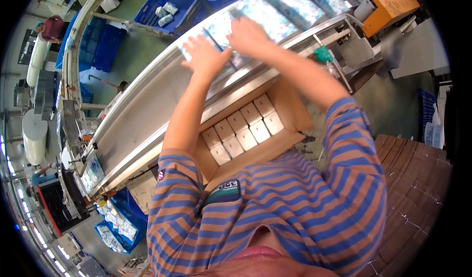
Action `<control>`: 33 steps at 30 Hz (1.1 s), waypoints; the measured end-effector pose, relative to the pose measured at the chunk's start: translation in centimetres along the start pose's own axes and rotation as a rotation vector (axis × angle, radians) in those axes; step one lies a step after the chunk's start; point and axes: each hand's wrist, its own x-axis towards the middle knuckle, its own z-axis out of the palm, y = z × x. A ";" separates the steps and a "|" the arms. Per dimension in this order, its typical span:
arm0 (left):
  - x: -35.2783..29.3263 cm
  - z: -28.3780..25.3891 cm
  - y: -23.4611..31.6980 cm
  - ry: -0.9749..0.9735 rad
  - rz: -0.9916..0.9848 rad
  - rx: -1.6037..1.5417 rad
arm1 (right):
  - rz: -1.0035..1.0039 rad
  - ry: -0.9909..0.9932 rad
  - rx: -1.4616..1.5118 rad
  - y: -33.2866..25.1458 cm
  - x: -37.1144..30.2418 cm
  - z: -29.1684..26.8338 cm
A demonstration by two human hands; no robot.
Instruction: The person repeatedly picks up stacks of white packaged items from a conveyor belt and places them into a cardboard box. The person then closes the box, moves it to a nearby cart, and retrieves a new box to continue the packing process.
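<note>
White-and-blue patterned soft packs (pixel 263 18), which look like tissue packs, lie in a row along the curved conveyor (pixel 147 97). My left hand (pixel 206 55) rests on the leftmost pack, fingers spread. Just right of it, my right hand (pixel 250 38) is over the neighbouring packs; its fingers look bent, but blur hides whether they grip. Below my forearms an open cardboard box (pixel 290 107) stands against the conveyor's near side. Inside it, several white-topped packs (pixel 238 122) sit upright in two rows.
Beyond the conveyor stand blue crates (pixel 169 11), one holding small packs. An orange machine housing (pixel 391 12) is at the far right. Flattened cardboard stacks (pixel 410 183) lie at my right. Another blue crate (pixel 118 228) with loose packs is at lower left. A person (pixel 51 28) is far left.
</note>
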 end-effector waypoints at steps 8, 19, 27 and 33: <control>-1.7 -1.5 -12.9 -0.084 -0.225 -1.050 | 0.308 -0.248 0.201 -3.3 -1.4 2.6; -2.9 0.7 -12.1 0.174 -0.117 -0.842 | 0.243 -0.180 0.113 -3.2 -1.6 2.7; -2.6 0.8 -11.5 0.202 -0.139 -0.896 | 0.398 -0.385 0.190 3.5 -0.4 -1.0; -4.5 -0.2 -14.4 0.202 -0.232 -0.894 | 0.136 -0.002 0.468 3.4 0.4 -4.4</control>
